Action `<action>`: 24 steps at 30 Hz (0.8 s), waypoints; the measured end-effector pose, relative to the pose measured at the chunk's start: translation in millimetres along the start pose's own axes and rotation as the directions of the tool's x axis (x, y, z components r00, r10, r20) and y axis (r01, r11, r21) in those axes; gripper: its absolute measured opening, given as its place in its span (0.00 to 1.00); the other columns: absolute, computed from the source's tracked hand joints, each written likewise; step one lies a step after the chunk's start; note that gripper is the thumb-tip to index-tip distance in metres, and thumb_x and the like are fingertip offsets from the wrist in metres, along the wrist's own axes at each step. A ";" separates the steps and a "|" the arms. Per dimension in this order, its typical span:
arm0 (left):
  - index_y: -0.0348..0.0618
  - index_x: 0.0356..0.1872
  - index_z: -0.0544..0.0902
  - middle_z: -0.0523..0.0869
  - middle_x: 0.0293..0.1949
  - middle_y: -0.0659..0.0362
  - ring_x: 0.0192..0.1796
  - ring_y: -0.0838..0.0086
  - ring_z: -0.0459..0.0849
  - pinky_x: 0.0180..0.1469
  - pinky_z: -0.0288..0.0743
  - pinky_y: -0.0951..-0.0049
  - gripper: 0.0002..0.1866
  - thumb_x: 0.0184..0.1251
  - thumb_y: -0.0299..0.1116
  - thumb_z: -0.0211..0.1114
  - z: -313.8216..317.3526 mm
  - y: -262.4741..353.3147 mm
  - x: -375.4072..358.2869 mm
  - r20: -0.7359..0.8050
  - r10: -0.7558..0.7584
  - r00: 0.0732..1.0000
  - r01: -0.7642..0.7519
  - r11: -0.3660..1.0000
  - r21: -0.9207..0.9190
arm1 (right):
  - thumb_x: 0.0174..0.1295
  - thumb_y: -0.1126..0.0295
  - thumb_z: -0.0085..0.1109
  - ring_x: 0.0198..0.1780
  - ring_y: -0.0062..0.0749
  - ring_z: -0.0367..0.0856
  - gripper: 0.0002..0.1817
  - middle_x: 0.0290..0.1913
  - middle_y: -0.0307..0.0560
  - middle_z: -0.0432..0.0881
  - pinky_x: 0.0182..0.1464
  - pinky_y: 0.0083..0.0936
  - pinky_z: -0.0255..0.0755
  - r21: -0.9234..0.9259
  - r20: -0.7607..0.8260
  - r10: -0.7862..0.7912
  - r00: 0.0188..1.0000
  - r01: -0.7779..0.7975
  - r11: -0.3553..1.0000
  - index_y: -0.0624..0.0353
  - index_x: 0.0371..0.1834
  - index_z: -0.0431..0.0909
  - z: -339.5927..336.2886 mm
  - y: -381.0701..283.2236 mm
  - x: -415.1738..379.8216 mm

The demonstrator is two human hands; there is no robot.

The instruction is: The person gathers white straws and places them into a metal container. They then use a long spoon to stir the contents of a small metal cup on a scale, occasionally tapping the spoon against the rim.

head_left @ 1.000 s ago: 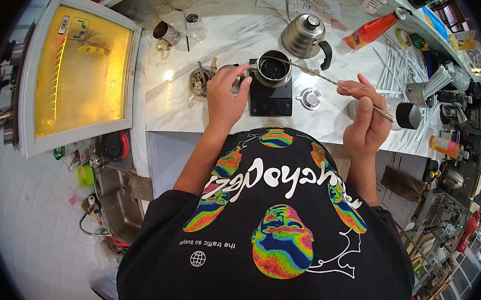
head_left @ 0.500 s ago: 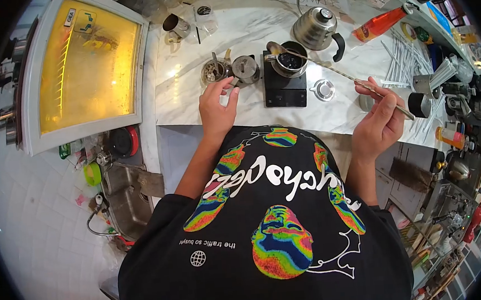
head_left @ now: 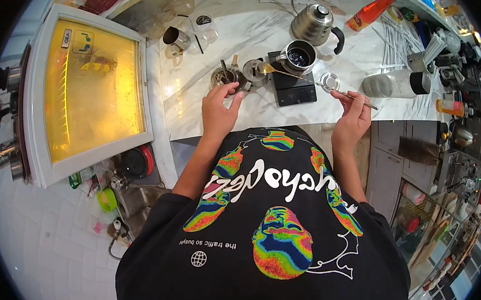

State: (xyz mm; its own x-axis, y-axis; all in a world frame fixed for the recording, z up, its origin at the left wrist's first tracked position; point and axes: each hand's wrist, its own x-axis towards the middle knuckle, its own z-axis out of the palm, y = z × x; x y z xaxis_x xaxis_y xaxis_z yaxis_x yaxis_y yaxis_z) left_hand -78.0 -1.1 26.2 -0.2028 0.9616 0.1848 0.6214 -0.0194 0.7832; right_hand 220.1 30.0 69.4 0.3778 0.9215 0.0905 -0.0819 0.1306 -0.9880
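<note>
My right hand (head_left: 352, 113) pinches the shaft of a long bar spoon (head_left: 309, 80). The spoon slants left across the black digital scale (head_left: 294, 95), its bowl beside a metal cup (head_left: 300, 56) of dark liquid. That cup rests on the back of the scale. My left hand (head_left: 220, 109) has its thumb and index finger apart, close to a glass vessel (head_left: 217, 79) with bits inside and a round metal container (head_left: 254, 71) with a small handle. Whether its fingertips touch either is hard to see.
Behind the cup stands a steel gooseneck kettle (head_left: 311, 22). A red bottle (head_left: 373, 11) and scattered straws (head_left: 392, 50) are at the right, with a clear black-capped bottle (head_left: 389, 85) lying nearer. A small metal pitcher (head_left: 176, 38) stands back left, beyond a yellow-glazed door (head_left: 94, 93).
My right hand has moved left and lower with the bar spoon. The spoon's bowl has come away from above the cup to its near left side. My left hand stays near the glass vessel.
</note>
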 end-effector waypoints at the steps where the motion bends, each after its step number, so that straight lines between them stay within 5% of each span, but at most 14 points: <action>1: 0.44 0.52 0.90 0.91 0.42 0.56 0.42 0.65 0.88 0.49 0.78 0.65 0.15 0.68 0.35 0.76 -2.3 -1.9 -0.1 0.015 0.005 1.000 -0.005 1.000 -0.013 | 0.88 0.66 0.40 0.48 0.42 0.92 0.16 0.41 0.60 0.90 0.62 0.35 0.82 0.005 -0.019 0.022 1.000 -0.021 1.000 0.67 0.50 0.76 -1.2 3.0 -2.6; 11: 0.41 0.51 0.90 0.91 0.40 0.53 0.40 0.64 0.88 0.46 0.82 0.66 0.14 0.67 0.32 0.77 -13.6 -19.8 1.5 0.063 0.028 0.998 -0.022 0.996 -0.086 | 0.88 0.61 0.41 0.50 0.38 0.91 0.17 0.44 0.57 0.90 0.59 0.35 0.84 0.061 -0.179 0.197 0.964 -0.189 0.980 0.64 0.50 0.75 0.9 30.1 -23.6; 24: 0.42 0.53 0.90 0.91 0.40 0.54 0.40 0.67 0.88 0.47 0.82 0.67 0.14 0.68 0.32 0.75 -31.6 -25.9 -6.0 0.091 0.021 0.996 -0.011 0.995 -0.103 | 0.88 0.58 0.42 0.57 0.42 0.89 0.17 0.48 0.55 0.90 0.57 0.42 0.83 0.168 -0.143 0.382 0.913 -0.358 0.919 0.62 0.54 0.73 3.7 56.2 -29.9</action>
State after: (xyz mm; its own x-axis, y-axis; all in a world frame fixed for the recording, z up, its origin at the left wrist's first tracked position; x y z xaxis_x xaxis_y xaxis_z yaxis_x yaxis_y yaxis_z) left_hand -116.7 -15.0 23.6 -0.1202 0.9820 0.1459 0.5420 -0.0583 0.8384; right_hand 200.7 11.1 11.6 0.4452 0.8392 -0.3123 -0.3650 -0.1484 -0.9191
